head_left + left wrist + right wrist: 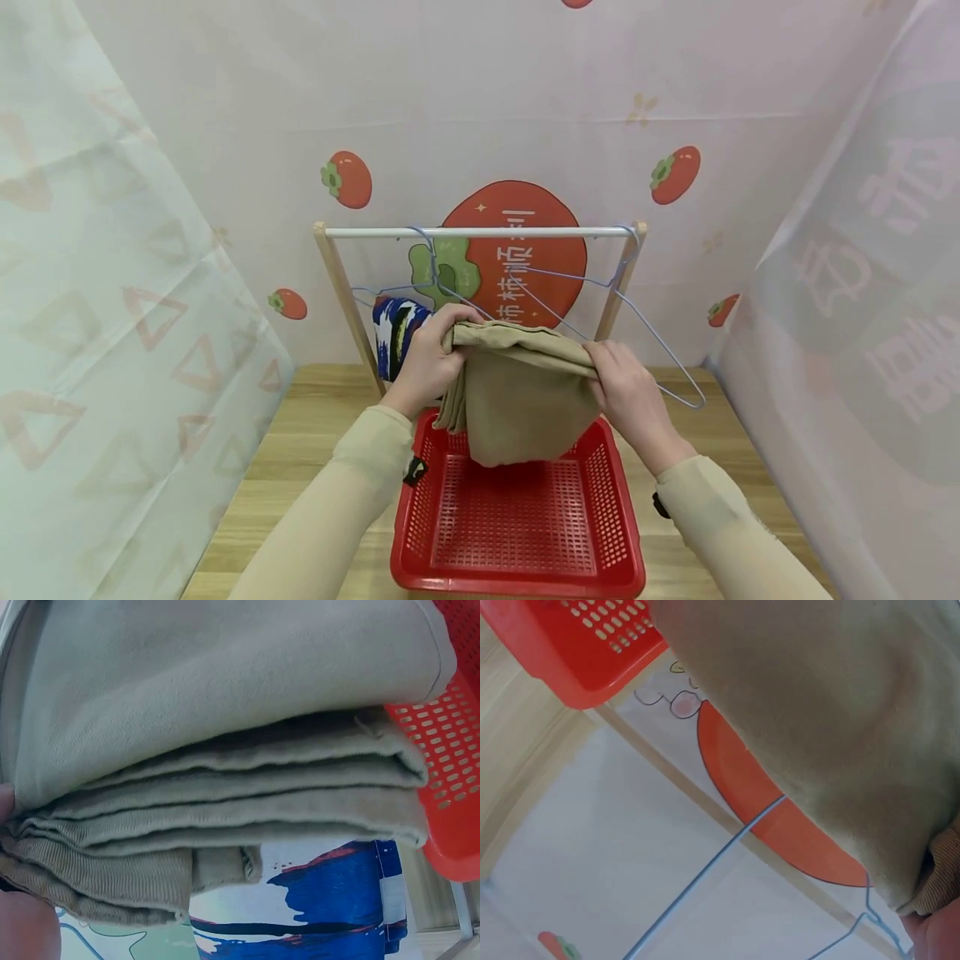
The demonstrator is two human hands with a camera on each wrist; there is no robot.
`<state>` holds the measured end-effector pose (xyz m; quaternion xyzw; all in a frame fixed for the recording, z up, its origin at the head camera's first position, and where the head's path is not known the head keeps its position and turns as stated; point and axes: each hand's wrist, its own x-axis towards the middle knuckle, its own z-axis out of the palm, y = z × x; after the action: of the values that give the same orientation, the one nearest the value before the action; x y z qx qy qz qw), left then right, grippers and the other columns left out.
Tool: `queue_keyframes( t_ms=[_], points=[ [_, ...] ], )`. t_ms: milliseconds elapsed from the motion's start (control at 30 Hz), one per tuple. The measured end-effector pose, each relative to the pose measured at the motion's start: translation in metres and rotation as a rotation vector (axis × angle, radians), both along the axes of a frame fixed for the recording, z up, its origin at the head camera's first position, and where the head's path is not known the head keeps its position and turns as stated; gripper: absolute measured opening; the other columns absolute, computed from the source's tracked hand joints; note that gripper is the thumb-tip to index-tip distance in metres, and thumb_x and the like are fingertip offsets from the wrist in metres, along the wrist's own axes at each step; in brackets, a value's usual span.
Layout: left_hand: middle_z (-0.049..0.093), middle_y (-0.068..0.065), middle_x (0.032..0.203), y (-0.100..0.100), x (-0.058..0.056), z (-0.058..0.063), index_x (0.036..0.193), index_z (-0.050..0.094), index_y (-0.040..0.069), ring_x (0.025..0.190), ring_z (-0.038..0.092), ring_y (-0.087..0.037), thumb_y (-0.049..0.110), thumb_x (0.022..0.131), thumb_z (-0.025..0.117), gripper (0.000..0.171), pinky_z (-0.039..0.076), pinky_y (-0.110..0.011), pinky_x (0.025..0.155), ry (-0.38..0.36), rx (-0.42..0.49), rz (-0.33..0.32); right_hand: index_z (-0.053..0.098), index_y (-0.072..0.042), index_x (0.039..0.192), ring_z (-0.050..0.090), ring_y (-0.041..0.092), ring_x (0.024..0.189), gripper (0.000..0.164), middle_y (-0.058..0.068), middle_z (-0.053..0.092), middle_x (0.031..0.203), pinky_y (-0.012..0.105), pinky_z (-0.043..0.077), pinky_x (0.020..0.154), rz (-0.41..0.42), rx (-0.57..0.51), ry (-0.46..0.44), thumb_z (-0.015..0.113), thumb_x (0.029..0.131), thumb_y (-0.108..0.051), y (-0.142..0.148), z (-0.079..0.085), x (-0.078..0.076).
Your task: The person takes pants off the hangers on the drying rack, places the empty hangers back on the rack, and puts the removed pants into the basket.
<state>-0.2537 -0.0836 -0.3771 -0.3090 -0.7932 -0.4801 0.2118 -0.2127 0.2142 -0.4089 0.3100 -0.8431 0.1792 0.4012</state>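
A folded khaki garment (528,400) hangs in several layers between my two hands, above the red basket (517,583). My left hand (435,358) pinches its upper left edge, and my right hand (626,396) grips the upper right edge. From the left wrist, the stacked folds and a ribbed band (142,877) show beside the fingertips. In the right wrist view the cloth's broad face (825,712) hides most of the right hand. Behind the garment, a blue wire hanger (678,367) hangs at the rack's right end.
A rack with a white rail (517,232) and wooden posts stands behind the basket. A blue, white and black patterned garment (397,329) hangs at its left on another blue hanger (433,258). Printed cloth walls (487,100) enclose the wooden table (262,483).
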Motion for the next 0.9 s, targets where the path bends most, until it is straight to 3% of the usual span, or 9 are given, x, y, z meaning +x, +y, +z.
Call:
queue_keyframes(
  t_ms=[167,433,667,800,900],
  points=[
    [0.067,-0.001,0.117,0.008,-0.013,0.004,0.111,0.066,0.014,0.112,0.062,-0.018,-0.026,0.079,0.052,0.053,0.051,-0.04,0.1,0.068,0.029,0.012,0.06,0.006,0.119,0.06,0.035,0.092,0.033,0.018,0.063,0.103,0.048,0.056,0.077,-0.034,-0.034,0.027,0.071,0.088,0.006,0.0,0.002,-0.014],
    [0.064,-0.008,0.12,0.013,-0.028,0.005,0.107,0.068,0.011,0.118,0.059,-0.021,-0.027,0.079,0.05,0.05,0.049,-0.041,0.104,0.059,0.062,0.046,0.059,0.008,0.119,0.059,0.04,0.091,0.035,0.022,0.062,0.103,0.051,0.056,0.077,-0.065,-0.077,0.112,0.07,0.085,0.009,-0.003,-0.002,-0.031],
    [0.064,-0.008,0.122,0.015,-0.036,0.014,0.103,0.071,0.008,0.118,0.059,-0.022,-0.028,0.081,0.051,0.047,0.048,-0.039,0.106,0.071,0.128,0.063,0.059,0.008,0.118,0.059,0.041,0.091,0.028,0.022,0.061,0.105,0.051,0.057,0.078,-0.095,-0.107,0.217,0.065,0.091,0.006,-0.009,0.001,-0.041],
    [0.067,-0.01,0.118,0.015,-0.039,0.013,0.098,0.071,0.005,0.115,0.061,-0.024,-0.03,0.079,0.05,0.045,0.049,-0.039,0.104,0.057,0.188,0.073,0.059,0.009,0.115,0.06,0.042,0.091,0.025,0.023,0.061,0.102,0.051,0.057,0.08,-0.105,-0.11,0.302,0.065,0.091,0.005,-0.015,-0.002,-0.049],
    [0.066,-0.015,0.117,0.016,-0.033,0.012,0.096,0.07,-0.001,0.115,0.06,-0.028,-0.032,0.076,0.045,0.045,0.048,-0.041,0.104,0.026,0.204,0.084,0.058,0.01,0.113,0.061,0.042,0.092,0.027,0.023,0.061,0.101,0.051,0.057,0.082,-0.095,-0.098,0.303,0.067,0.088,0.007,-0.017,-0.011,-0.052]
  ],
)
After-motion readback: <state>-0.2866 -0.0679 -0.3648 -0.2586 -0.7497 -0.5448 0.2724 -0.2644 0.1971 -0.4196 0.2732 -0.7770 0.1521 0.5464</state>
